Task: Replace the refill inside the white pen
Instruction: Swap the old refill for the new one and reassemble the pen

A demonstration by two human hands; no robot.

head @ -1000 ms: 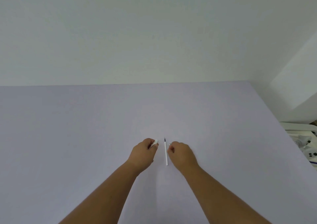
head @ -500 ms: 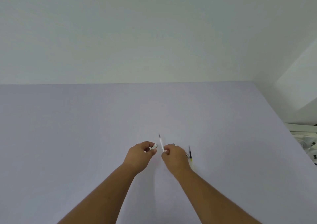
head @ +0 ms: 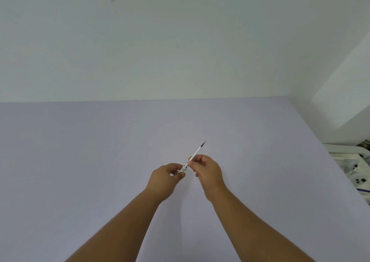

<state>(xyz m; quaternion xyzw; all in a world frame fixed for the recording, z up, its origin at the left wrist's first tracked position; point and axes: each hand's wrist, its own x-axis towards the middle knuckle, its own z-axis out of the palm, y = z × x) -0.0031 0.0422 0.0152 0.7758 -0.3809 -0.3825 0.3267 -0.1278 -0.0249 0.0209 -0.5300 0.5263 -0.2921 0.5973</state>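
My left hand (head: pixel 166 178) is closed around the short white pen body (head: pixel 183 169), of which only the end with a dark ring shows past my fingertips. My right hand (head: pixel 208 171) pinches a thin white refill (head: pixel 197 151) with a dark tip. The refill slants up and to the right, and its lower end meets the open end of the pen body. Both hands hover just above the pale lilac table (head: pixel 80 161), close together at its middle.
The table's right edge runs diagonally down the right side. Beyond it lie white plastic objects (head: pixel 352 173) with dark dots. A plain white wall rises behind the table's far edge.
My right hand has lifted the refill off the table, swung its tip from up-left to up-right, and brought its lower end to the pen body. A second thin piece seen earlier is out of sight.
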